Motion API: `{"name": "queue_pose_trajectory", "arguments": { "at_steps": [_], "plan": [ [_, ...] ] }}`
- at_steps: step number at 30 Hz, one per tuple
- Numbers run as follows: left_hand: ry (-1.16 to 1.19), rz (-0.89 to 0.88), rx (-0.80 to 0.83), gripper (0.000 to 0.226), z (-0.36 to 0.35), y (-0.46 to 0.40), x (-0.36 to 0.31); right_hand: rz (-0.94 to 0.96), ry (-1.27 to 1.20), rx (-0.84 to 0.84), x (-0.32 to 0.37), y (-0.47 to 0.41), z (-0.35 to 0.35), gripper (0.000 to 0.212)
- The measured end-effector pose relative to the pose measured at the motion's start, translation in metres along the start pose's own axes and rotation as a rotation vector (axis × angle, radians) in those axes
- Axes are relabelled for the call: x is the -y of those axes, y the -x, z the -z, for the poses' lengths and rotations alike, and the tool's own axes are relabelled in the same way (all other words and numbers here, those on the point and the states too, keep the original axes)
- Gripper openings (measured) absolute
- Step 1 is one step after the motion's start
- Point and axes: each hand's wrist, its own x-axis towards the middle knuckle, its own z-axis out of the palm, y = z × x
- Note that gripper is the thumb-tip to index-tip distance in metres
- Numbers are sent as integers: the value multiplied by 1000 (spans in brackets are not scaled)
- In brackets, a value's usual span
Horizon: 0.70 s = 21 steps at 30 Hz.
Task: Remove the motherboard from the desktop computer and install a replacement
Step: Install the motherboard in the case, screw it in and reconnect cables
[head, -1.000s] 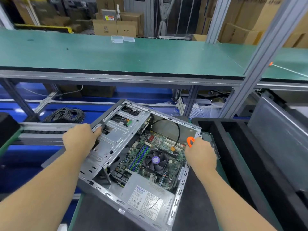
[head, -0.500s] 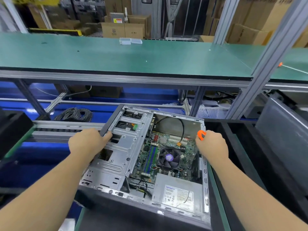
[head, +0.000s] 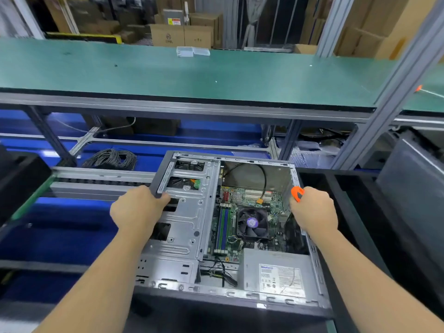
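The open case (head: 228,227) lies on its side on the table (head: 149,316), square to the person, with the motherboard (head: 242,219) seated in its floor between the drive cage (head: 185,212) and the right wall. The left hand (head: 138,209) grips the case's left rim, fingers curled over the edge by the cage. The right hand (head: 313,209) is closed round an orange-handled tool (head: 297,193) and rests against the right rim, so both hands steady the case. The step in hand looks like positioning the case for work; removal proper has not begun, since the fan (head: 252,223), the memory sticks (head: 222,227) and a black cable (head: 263,179) running to an orange plug on the board are all in place. The power supply (head: 276,270) sits in the near corner with wires leading under the cage. The next move likely calls for freeing the left hand to unplug the cables, then finding the board's screws; whether the tool is a driver I cannot tell, as its tip is hidden. The cage overhangs the board's left edge and may need lifting out first
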Motion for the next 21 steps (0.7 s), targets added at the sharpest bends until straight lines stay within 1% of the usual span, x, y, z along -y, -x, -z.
{"name": "queue_pose_trajectory", "arguments": {
  "at_steps": [2, 5, 9, 11, 14, 19, 21],
  "plan": [
    [-24, -26, 25, 54, 2, 1, 3, 25, 12, 15, -1, -6, 3, 36],
    [28, -57, 44, 60, 5, -4, 4, 38, 43, 14, 0, -1, 6, 38],
    [62, -65, 47, 61, 6, -15, -10, 120, 256, -78, -4, 35, 4, 35],
    [65, -48, 47, 58, 8, -19, -15, 132, 332, -75, -6, 48, 3, 33],
    [59, -38, 20, 53, 7, -18, -16, 128, 301, -27, -7, 46, 1, 29],
    [65, -37, 19, 46, 5, -6, -6, 184, 259, -1, -6, 23, 0, 28],
    [31, -50, 14, 44, 9, 0, -3, 196, 227, 3, -6, 15, 2, 28]
  ]
}}
